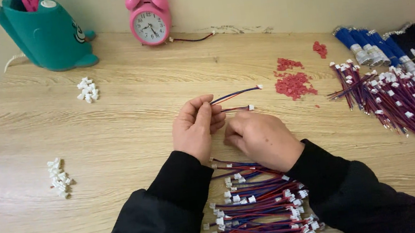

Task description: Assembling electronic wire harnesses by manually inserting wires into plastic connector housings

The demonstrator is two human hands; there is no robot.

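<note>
My left hand pinches the near end of a thin red-and-blue wire lead whose white plug points right over the wooden table. My right hand rests knuckles-up beside it, fingers curled at the end of a second short lead with a white plug. Both hands nearly touch at the table's middle. Just in front of me, between my black sleeves, lies a heap of finished red-and-blue leads with white connectors.
Red small parts lie right of the hands. A large bundle of purple-red leads and blue and black wire bundles fill the right side. White connector piles sit left. A pink alarm clock and teal holder stand at the back.
</note>
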